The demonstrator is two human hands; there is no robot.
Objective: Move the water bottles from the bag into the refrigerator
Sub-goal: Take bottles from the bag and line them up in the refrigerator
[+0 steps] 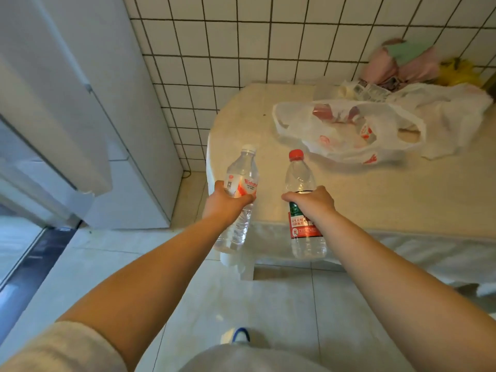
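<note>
Item 1: left hand, grip closed round the label band of a white-capped water bottle. Bottle clear, red/white label, cap pointing away and tilted slightly right; held in air over the worktop's near-left corner, not resting on it.

Item 2: right hand, grip closed round the mid-body of a red-capped water bottle. Clear, red/green label, approx. upright; held above the worktop's near edge, base hanging past it.

Both bottles side by side, near each other, not touching.

Item 3: worktop, pale cream, rounded corner, set against a tiled wall.

Item 4: plastic bag, white, translucent, red print, lying slack on worktop beyond the bottles, mouth open toward left. Red-labelled contents inside; can't tell how many bottles.

Item 5: second white bag, crumpled, just right of the first.

Item 6: pink/green/yellow bundle at far-right corner by wall, blurred.

Item 7: refrigerator, white, at left of view, well apart from both bottles; door standing open.

Item 8: tiled floor; shoe tip visible.
</note>
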